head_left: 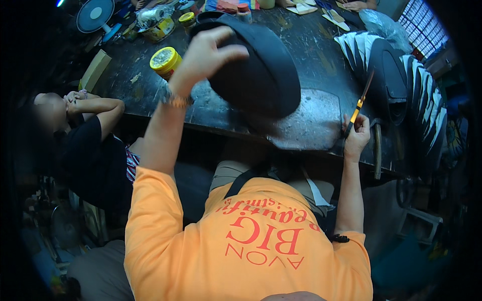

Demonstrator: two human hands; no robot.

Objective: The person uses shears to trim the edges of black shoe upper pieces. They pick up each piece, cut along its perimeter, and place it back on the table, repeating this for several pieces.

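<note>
My left hand (208, 55) is raised over the table, with its fingers curled at the edge of a large, rounded black panel (256, 70). The panel is slightly blurred and tilted above the tabletop; a second black layer seems to lie along its upper side. Under its right part is a worn, shiny metal-like plate (316, 120) at the table's near edge. To the right, my right hand (357, 136) grips a slim knife (357, 109) by its yellow and black handle, its narrow dark blade pointing up and away.
A yellow-lidded tub (165, 61) stands left of my left hand. Overlapping black pieces with white edges (422, 95) fan out at the right. A curved bar (377, 150) hangs at the table edge. Another person (90, 135) sits close on my left. A fan (95, 15) stands far left.
</note>
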